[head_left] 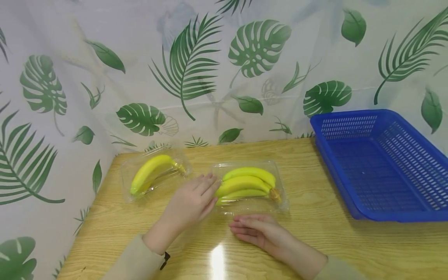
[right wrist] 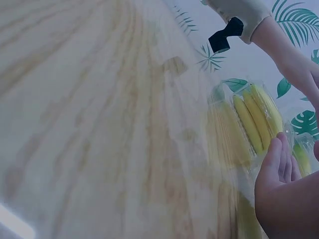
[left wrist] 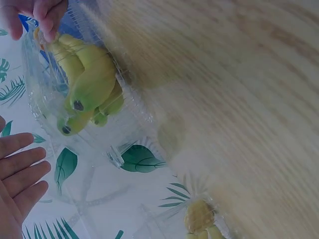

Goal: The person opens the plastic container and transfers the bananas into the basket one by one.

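A bunch of bananas [head_left: 245, 184] lies in a clear plastic clamshell box [head_left: 252, 208] at the middle of the wooden table. My left hand [head_left: 190, 200], its fingers extended, is at the left end of this box; the left wrist view shows the same hand [left wrist: 22, 179] spread beside it. In front of the box's near edge is my right hand [head_left: 260, 233], fingers straight and together with nothing in them. A second clear box [head_left: 127, 171] with more bananas [head_left: 150, 173] sits farther left, beyond my left hand.
A blue plastic basket [head_left: 371, 171] with slotted walls stands on the right of the table [head_left: 304, 186]. Behind the table hangs a white cloth [head_left: 210, 97] printed with green leaves, which also runs along the left side.
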Demonstrator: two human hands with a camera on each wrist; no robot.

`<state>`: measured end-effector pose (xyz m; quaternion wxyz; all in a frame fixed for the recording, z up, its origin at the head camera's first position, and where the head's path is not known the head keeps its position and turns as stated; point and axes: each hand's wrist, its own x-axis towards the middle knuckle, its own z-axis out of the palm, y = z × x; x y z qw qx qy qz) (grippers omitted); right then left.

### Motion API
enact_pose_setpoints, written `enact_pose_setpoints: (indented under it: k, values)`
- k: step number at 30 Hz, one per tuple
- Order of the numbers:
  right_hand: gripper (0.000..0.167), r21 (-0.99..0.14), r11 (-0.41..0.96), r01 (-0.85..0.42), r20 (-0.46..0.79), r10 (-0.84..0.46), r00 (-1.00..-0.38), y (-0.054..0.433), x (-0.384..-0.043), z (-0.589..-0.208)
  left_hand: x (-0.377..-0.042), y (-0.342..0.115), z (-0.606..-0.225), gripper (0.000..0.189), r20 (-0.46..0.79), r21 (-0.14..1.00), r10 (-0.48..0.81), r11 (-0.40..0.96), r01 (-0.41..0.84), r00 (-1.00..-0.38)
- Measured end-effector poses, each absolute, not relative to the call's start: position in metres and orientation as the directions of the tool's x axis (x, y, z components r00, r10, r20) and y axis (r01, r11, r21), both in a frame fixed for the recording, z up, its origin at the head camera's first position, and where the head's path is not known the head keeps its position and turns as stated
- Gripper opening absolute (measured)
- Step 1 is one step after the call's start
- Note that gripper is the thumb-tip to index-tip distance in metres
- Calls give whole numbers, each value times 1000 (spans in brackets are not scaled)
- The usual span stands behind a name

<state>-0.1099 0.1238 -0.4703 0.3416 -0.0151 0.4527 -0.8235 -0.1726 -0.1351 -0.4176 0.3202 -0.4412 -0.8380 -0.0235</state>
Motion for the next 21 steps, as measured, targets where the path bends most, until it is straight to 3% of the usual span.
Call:
enact_pose_setpoints:
  k: [14, 21]
  values:
    - [53, -741, -368, 562, -301, -566, -768, 107, -110, -470, -166, -138, -430, 48, 540, -263, 763, 553, 791, -354]
    - [44, -732, -400, 551, -295, -543, -786, 99, -110, -467, -165, -141, -433, 47, 520, -258, 776, 542, 800, -358]
